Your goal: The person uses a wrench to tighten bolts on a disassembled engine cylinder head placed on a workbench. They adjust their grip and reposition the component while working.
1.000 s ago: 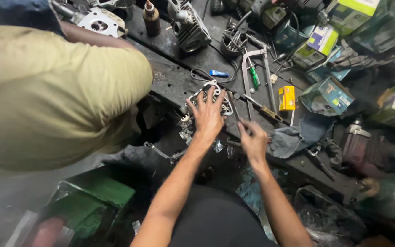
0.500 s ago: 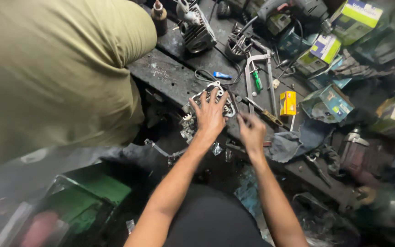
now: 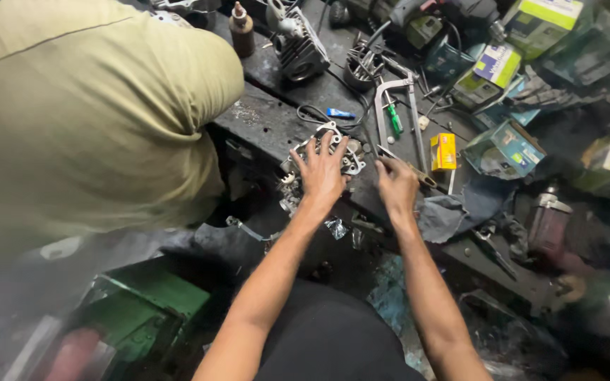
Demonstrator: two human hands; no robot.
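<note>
Now my left hand (image 3: 323,173) has settled, fingers spread flat, on the grey metal engine part (image 3: 319,152) at the dark desk (image 3: 262,120) edge; my right hand (image 3: 397,185), just right, pinches a thin metal rod (image 3: 407,166).

One head-worn view looks steeply down, from close above, onto the dark workbench (image 3: 262,120); no second view.

- Your dark, greasy workbench (image 3: 262,123) runs from upper centre toward lower right.
- On it: a metal engine part (image 3: 351,164), finned cylinder (image 3: 301,49), brown bottle (image 3: 241,29), green-handled screwdriver (image 3: 394,120), yellow box (image 3: 443,151), blue-grey rag (image 3: 453,208).
</note>
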